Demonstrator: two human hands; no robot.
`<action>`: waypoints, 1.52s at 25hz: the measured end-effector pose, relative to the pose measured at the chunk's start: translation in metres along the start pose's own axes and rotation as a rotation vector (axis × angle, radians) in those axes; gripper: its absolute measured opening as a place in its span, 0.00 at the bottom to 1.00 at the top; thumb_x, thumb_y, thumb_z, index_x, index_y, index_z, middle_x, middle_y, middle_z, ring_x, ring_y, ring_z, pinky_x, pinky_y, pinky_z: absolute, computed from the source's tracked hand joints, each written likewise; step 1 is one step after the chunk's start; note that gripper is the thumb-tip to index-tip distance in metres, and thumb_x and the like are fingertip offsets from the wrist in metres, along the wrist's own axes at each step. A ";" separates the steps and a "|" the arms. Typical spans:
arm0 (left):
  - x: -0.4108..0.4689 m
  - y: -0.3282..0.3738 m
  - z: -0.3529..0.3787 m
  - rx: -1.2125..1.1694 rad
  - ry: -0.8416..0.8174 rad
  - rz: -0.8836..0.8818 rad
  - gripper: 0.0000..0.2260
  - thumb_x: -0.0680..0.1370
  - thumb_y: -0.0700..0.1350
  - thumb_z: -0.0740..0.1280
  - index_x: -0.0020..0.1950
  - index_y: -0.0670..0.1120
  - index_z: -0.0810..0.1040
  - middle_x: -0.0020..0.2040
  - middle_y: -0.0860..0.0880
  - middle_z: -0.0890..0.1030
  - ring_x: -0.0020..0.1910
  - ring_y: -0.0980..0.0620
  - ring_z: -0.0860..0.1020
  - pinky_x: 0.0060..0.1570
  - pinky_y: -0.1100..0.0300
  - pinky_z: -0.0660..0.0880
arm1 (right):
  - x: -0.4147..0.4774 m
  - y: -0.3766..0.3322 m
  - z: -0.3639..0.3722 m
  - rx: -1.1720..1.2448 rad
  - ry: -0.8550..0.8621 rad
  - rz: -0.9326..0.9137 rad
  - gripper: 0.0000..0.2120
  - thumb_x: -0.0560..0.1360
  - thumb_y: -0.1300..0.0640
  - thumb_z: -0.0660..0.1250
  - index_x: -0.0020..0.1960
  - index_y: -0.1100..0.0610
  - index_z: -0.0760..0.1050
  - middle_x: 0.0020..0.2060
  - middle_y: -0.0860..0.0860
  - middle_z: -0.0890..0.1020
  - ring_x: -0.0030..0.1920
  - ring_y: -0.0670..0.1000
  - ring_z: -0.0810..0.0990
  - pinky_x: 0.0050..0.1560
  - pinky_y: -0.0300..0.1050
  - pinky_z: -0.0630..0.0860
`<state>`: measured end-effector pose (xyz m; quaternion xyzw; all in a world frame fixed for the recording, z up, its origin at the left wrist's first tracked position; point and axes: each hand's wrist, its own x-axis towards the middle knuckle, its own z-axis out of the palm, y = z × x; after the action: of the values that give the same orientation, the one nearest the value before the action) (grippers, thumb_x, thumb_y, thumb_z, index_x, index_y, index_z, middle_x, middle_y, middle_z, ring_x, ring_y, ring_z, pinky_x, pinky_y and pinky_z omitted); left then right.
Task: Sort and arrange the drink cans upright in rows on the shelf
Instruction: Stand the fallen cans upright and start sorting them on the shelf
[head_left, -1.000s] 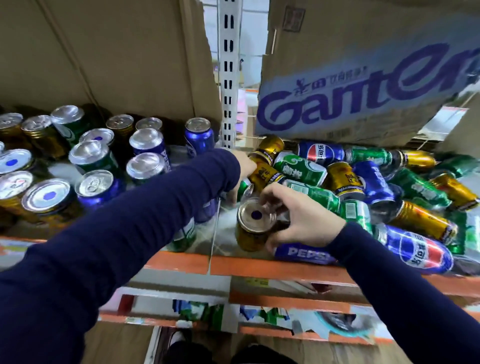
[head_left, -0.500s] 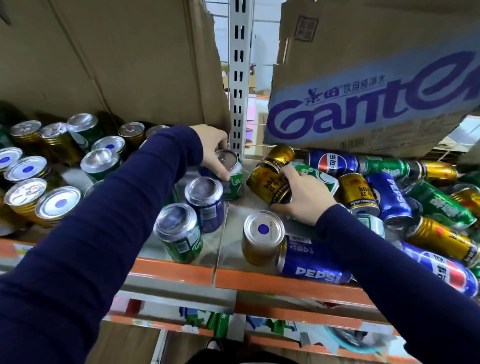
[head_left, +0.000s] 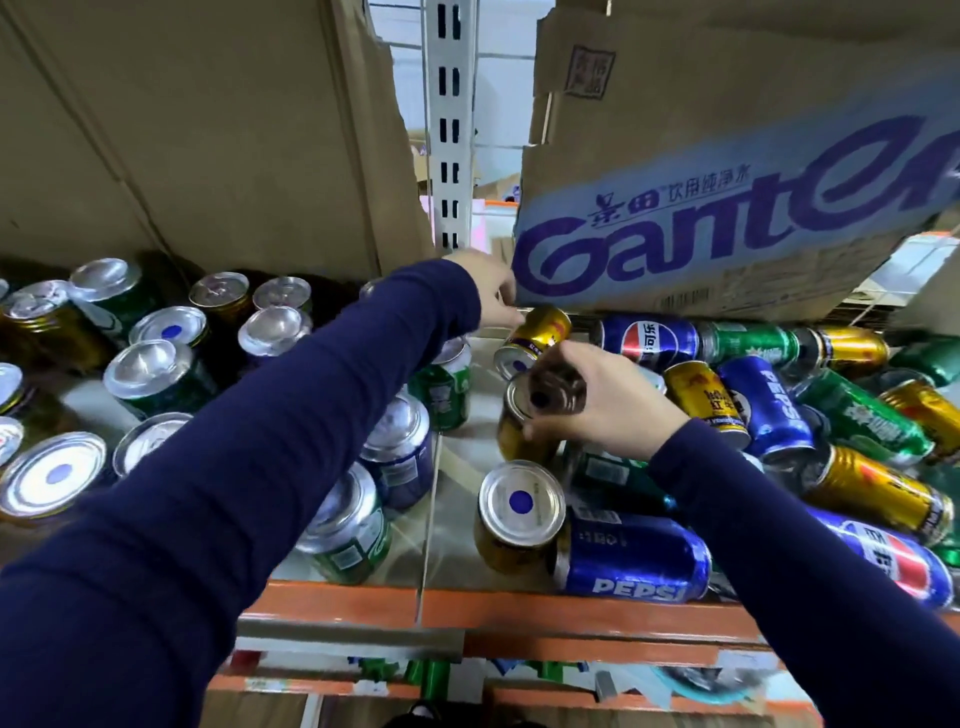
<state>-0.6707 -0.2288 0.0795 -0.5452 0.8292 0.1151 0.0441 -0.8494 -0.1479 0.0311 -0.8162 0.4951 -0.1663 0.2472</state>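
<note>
Your right hand clasps a gold can by its top, fingers curled over the lid and thumb on the near side. The can stands roughly upright on the shelf, just right of the middle seam. At its 6 o'clock a second gold can stands upright (blue dot on the lid), touching a Pepsi can lying on its side at that one's 3 o'clock. Your left hand reaches toward 12 o'clock, blurred, its fingertips by the upper end of a lying gold can; you cannot tell whether it grips anything. From 1 to 4 o'clock a pile of cans lies jumbled under the box. At 9 o'clock stand the upright rows, and nearer the seam a green can and a blue can, both upright.
</note>
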 end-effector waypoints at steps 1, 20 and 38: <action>0.011 0.007 0.008 0.027 -0.052 -0.004 0.22 0.78 0.56 0.62 0.61 0.40 0.75 0.57 0.42 0.79 0.52 0.45 0.76 0.49 0.59 0.70 | -0.001 0.003 -0.001 0.035 0.010 -0.003 0.18 0.69 0.46 0.73 0.53 0.55 0.75 0.47 0.47 0.78 0.47 0.45 0.75 0.46 0.39 0.71; 0.029 0.007 0.012 -0.124 -0.143 -0.166 0.20 0.70 0.57 0.70 0.47 0.43 0.71 0.37 0.47 0.73 0.36 0.50 0.72 0.29 0.60 0.65 | 0.004 0.072 -0.028 -0.330 -0.042 0.281 0.30 0.69 0.44 0.72 0.66 0.54 0.66 0.57 0.58 0.77 0.57 0.59 0.75 0.54 0.48 0.72; -0.031 0.026 0.000 -0.018 0.175 0.179 0.24 0.78 0.56 0.61 0.69 0.44 0.70 0.65 0.43 0.74 0.63 0.45 0.72 0.62 0.55 0.68 | -0.015 0.043 -0.032 -0.143 0.189 0.174 0.40 0.72 0.46 0.70 0.76 0.58 0.56 0.71 0.57 0.67 0.70 0.56 0.66 0.68 0.44 0.61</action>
<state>-0.6816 -0.1915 0.0895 -0.4776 0.8741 0.0778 -0.0437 -0.9038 -0.1584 0.0329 -0.7665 0.5955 -0.1844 0.1542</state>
